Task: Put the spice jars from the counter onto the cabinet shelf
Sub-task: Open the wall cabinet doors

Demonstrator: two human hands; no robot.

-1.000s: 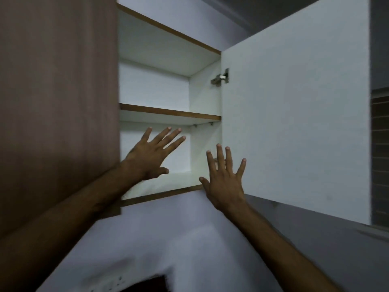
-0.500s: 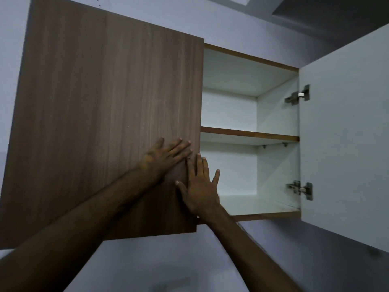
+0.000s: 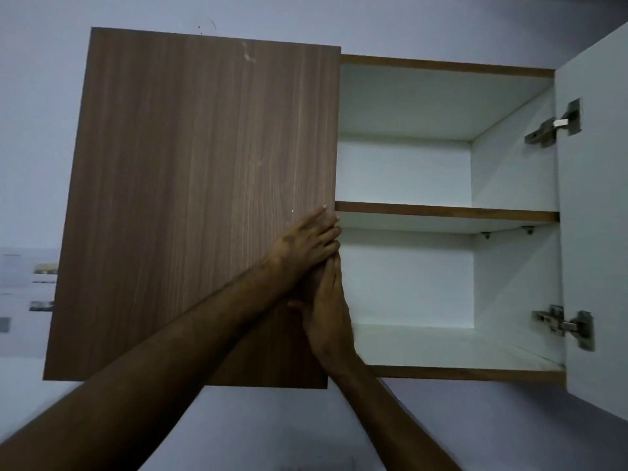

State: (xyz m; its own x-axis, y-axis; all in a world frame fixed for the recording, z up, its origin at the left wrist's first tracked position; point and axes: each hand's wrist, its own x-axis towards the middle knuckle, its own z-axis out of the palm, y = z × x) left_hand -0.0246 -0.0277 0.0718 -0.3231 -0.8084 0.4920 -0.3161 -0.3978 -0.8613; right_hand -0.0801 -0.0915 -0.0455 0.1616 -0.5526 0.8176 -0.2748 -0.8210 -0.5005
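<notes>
Both your hands, left (image 3: 307, 244) and right (image 3: 328, 312), lie flat and empty on closed door's (image 3: 204, 198) edge, centre frame; shelf (image 3: 445, 212) just right; no jars visible.

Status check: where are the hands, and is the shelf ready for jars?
Left hand and right hand empty, at closed left door's edge. Right door open. Shelf bare; no jars in view.
</notes>
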